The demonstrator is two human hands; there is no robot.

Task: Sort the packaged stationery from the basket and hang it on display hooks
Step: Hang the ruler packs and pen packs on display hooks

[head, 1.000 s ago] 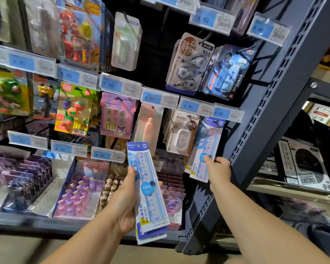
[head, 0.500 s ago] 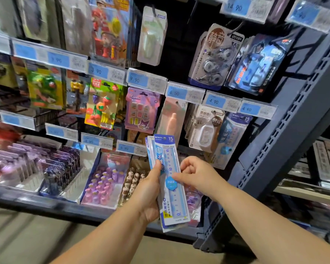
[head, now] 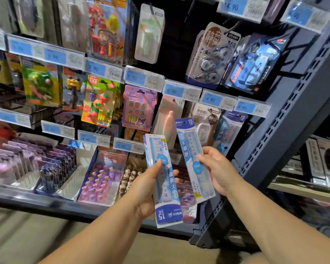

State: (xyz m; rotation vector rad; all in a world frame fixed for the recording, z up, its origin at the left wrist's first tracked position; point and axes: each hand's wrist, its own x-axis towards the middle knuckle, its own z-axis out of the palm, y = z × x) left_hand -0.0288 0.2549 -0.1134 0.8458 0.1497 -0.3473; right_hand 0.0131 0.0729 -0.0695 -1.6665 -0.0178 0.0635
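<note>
My left hand [head: 147,187] grips a packaged blue 15 cm ruler [head: 165,189] that is turned upside down, its blue header at the bottom. My right hand [head: 217,168] pinches a second, identical ruler pack [head: 191,149] held upright, header on top, tilted a little to the left. More of the same ruler packs [head: 230,128] hang on a hook at the right end of the lower row, under a 4.90 price tag [head: 252,107]. No basket is in view.
Hooks carry correction tape packs [head: 211,56], erasers [head: 138,107] and toy packs [head: 99,100]. Trays of small purple items [head: 99,180] sit on the bottom shelf. A dark slotted upright [head: 286,130] bounds the display on the right, with another shelf [head: 303,187] beyond it.
My right hand left the hanging rulers, came to the stack in my left hand and pulled one pack off. The two packs are now apart, and the left one is upside down.
</note>
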